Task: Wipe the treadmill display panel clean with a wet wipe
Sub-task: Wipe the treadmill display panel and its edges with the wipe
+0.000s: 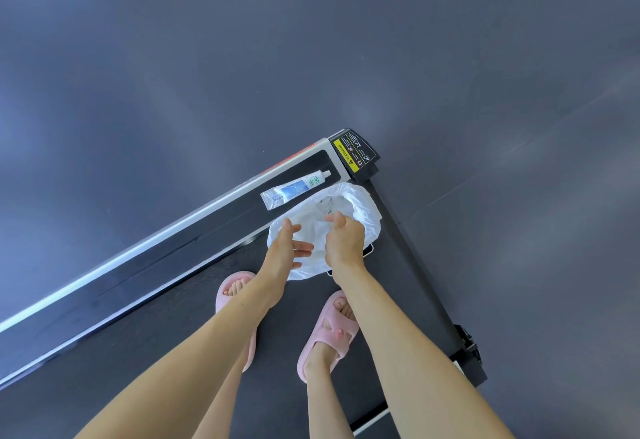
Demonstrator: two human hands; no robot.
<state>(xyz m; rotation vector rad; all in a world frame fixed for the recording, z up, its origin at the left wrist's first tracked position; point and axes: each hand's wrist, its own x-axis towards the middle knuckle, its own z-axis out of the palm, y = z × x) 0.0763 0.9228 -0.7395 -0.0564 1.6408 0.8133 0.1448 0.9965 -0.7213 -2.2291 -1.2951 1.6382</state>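
White bin liner (370, 210) under both hands, maybe a crumpled wipe (327, 205) inside, probably nearly done. Left hand (289, 248) spread, empty; right hand (344, 241) curled, grip unclear. Tube (294, 189) at 11 o'clock.

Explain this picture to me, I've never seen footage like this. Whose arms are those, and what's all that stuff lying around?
There is no machine filming here. The camera sits on a person's head and looks down, so the arms are the wearer's own. The person stands in pink slippers on the dark belt of a treadmill, which rests on a grey floor.

Both hands hover over an open white plastic bag standing on the belt, with something white and crumpled inside. The left hand is open, with its fingers spread. The right hand has its fingers curled, but it is seen from the back, so I cannot tell if it holds anything.

A small tube lies on the black strip beside the bag. A yellow warning sticker marks the treadmill's corner.
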